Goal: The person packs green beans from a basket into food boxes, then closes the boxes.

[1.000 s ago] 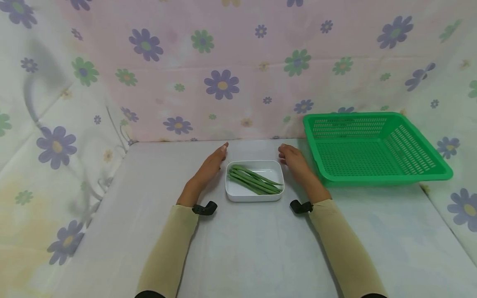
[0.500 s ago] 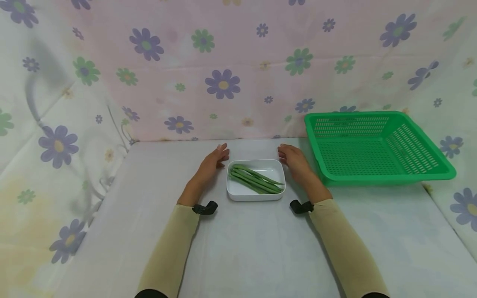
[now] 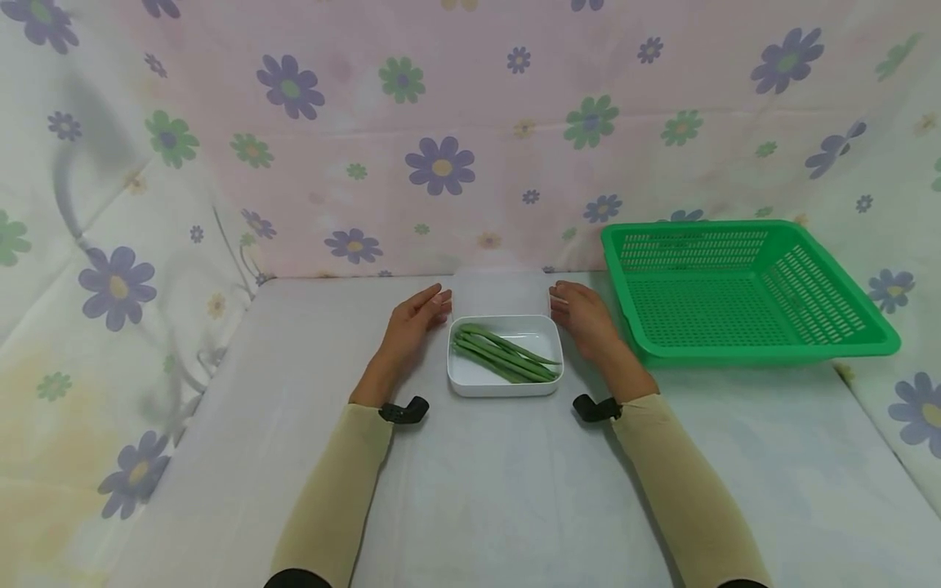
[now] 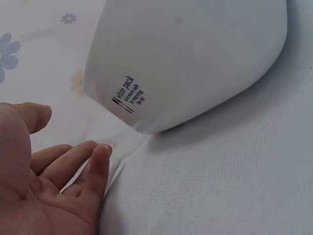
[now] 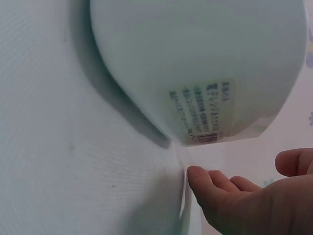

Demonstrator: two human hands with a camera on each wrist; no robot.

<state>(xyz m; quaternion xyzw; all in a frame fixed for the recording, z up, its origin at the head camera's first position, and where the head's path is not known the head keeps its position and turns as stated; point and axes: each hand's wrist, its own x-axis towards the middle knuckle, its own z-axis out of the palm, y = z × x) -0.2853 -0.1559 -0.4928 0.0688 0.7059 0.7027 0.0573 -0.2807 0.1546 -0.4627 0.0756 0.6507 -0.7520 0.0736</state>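
Note:
A white rectangular container (image 3: 503,390) stands on the table and holds several green beans (image 3: 500,353). Just behind it a translucent white lid (image 3: 501,292) shows between the two hands, tilted up against the backdrop. My left hand (image 3: 408,324) is at the lid's left edge, fingers loosely bent. At the right edge is my right hand (image 3: 586,320), fingertips close to it. In both wrist views the thumb stands apart from the fingers, and the fingertips (image 5: 194,172) are right at a thin pale edge beyond the container's labelled side.
A green plastic basket (image 3: 750,355) with slotted walls stands at the right rear, close to my right forearm. Flower-print cloth (image 3: 309,163) hangs behind and on both sides. White cloth (image 3: 470,482) covers the table.
The lid has come up into view between the hands behind the container. The left fingers have bent inward toward it. The container, beans and basket stay put.

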